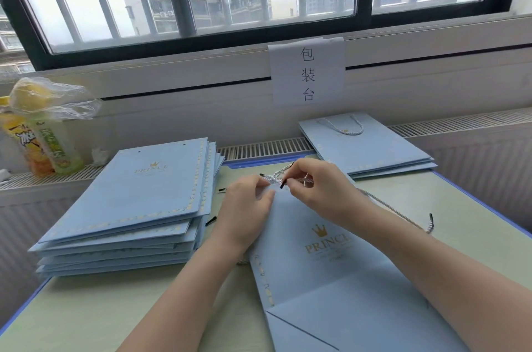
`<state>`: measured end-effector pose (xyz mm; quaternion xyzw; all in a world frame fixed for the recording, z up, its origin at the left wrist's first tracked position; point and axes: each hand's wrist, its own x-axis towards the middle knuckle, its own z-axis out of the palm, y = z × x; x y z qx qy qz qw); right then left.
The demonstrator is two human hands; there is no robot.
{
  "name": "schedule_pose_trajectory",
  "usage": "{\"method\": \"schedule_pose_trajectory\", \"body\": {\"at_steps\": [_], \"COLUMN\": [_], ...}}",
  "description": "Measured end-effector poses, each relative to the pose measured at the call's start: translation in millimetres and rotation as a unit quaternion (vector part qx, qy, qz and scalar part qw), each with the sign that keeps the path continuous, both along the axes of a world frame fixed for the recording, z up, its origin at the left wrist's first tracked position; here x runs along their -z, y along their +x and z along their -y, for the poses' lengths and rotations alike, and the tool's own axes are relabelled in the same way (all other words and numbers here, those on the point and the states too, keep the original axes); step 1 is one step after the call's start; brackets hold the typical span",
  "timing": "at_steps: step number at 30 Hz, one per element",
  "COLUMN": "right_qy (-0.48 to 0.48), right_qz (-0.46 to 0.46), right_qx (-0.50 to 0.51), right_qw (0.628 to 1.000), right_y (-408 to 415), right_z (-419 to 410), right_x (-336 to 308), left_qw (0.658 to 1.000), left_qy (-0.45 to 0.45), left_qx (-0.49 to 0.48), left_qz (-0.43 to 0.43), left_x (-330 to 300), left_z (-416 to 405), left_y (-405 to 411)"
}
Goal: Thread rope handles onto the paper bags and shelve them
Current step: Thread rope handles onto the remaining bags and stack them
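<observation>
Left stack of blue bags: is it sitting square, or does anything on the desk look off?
The left stack of bags is fanned, its layers offset rather than flush, with its near corner at the desk edge. Black rope tips poke out from under it. Nothing looks torn or spilled. Both hands pinch a rope at the top of the front bag.

A flat pale-blue paper bag (331,265) lies near centre, a silver-white twisted rope handle (385,202) trailing right from its far edge.

Flat bag (331,279) on desk (100,308), front centre. Unthreaded bag stack (129,199) left of it. Handled bags (365,144) far right, near sill. Both hands (247,202) meet at flat bag's far edge. Drink bottles (43,144) far left, behind stack. Paper sign (307,73) on wall behind.
</observation>
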<state>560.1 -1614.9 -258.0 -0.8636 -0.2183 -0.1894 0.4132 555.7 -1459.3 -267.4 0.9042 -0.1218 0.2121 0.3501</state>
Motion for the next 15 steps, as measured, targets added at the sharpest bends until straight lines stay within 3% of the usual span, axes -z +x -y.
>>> {"method": "schedule_pose_trajectory", "body": {"at_steps": [4, 15], "right_qy": [-0.012, -0.013], "right_qz": [0.008, 0.067], "right_qx": [0.017, -0.003], "right_qw": [1.000, 0.998], "right_y": [0.9, -2.0], "right_z": [-1.2, -12.1], "right_x": [-0.8, 5.3], "left_qw": [0.998, 0.996], "left_qy": [-0.061, -0.083], "left_qx": [0.012, 0.031], "left_qz": [0.004, -0.023], "left_x": [-7.7, -15.2], "left_z": [-2.5, -4.8], "left_y": [-2.0, -2.8]}}
